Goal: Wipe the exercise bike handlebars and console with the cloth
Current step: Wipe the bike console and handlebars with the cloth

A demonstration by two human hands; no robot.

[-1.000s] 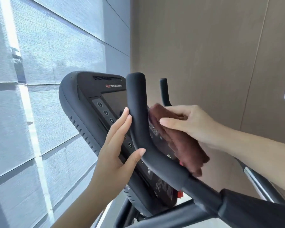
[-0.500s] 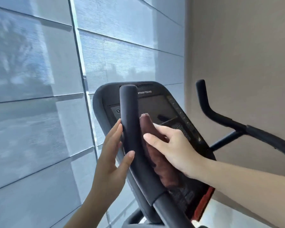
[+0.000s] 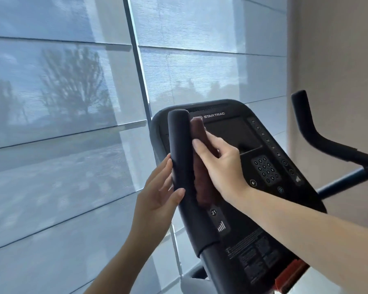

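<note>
The bike's left handlebar (image 3: 180, 149) is a black padded bar that rises upright in the middle of the view. My right hand (image 3: 220, 166) presses a dark brown cloth (image 3: 200, 158) flat against the bar's right side, fingers over the cloth. From the left, my left hand (image 3: 158, 196) braces the same bar, fingers spread and thumb on its front. Behind both sits the black console (image 3: 263, 166) with a dark screen and keypad. The right handlebar (image 3: 312, 132) stands untouched at the far right.
A large window with translucent grey blinds (image 3: 62, 124) fills the left and the back. A beige wall (image 3: 338, 60) rises on the right, close behind the right handlebar. Red trim (image 3: 291, 272) shows under the console's lower edge.
My view has swung left, so the console now faces me. My right hand slid the cloth up the left handlebar's right side, towards its tip. My left hand stays braced on the bar.
</note>
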